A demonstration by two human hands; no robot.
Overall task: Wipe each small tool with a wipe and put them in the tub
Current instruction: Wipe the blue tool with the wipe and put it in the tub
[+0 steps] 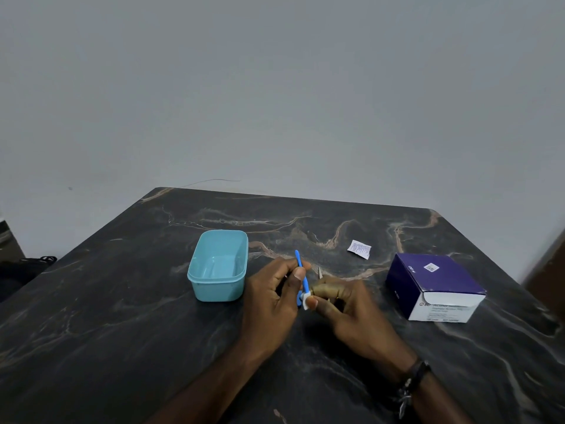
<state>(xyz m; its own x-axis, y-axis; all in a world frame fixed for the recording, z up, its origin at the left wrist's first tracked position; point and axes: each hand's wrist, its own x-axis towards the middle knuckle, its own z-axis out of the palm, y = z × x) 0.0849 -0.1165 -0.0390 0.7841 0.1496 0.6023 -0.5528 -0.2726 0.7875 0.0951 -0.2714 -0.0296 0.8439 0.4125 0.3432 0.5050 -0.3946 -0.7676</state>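
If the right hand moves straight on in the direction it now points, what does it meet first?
Probably the blue tool that the left hand holds: the right hand points left at it, pinching a white wipe against it. Depth is unclear.

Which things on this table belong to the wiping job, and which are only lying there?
Belong to the job:
blue tool, held by the left hand
white wipe, pinched by the right hand
blue tub
purple box, likely the wipes' box

Lying about:
torn sachet
small metal tip behind the right hand, unclear
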